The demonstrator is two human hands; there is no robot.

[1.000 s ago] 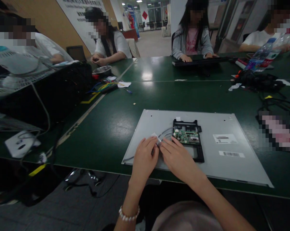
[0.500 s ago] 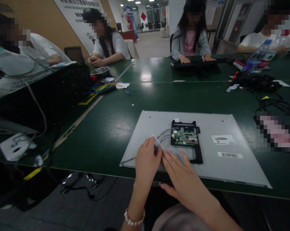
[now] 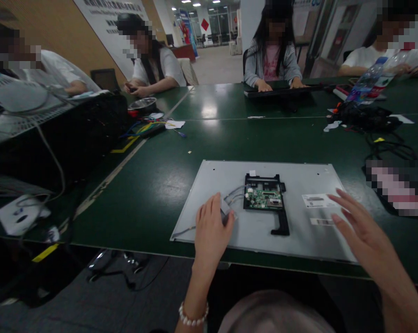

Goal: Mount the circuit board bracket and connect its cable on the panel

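A flat grey metal display panel lies back side up at the table's near edge. On it sits a black plastic frame holding a green circuit board. Grey cables run from the board toward my left hand. The curled fingers and thumb of that hand close around a small greyish piece at the cables, partly hidden, its kind unclear. Over the panel's right part, beside two white labels, my right hand is open with fingers spread, holding nothing.
A pink and black object, partly pixelated, lies to the right. Black cables and plastic bottles are behind it. A black crate and a white box stand left. Several people sit around the green table.
My right hand has left the spot beside my left hand and moved right, fingers spreading. My left hand remains at the cables. The view has shifted slightly.
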